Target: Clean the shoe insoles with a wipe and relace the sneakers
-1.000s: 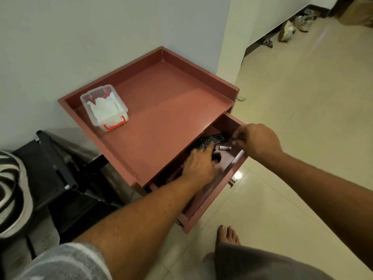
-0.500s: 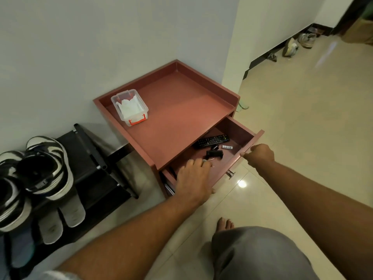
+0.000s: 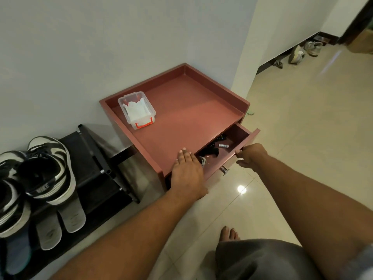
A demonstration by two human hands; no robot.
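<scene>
A clear plastic box of white wipes with red clips stands at the back left of the red cabinet top. Black-and-white sneakers sit on a black shoe rack at the left, with two grey insoles sticking out beneath them. My left hand rests flat, fingers straight, on the cabinet top's front edge. My right hand grips the upper edge of the drawer front; the drawer is partly open.
Inside the drawer lie a black remote, a small battery and dark odds and ends. A metal knob sticks out of the drawer front. More shoes lie along the far wall. My bare foot is on the tiled floor.
My left hand came out of the drawer and now lies on the cabinet top. The drawer has slid partway in under my right hand. The view pulled back, showing the sneakers.
</scene>
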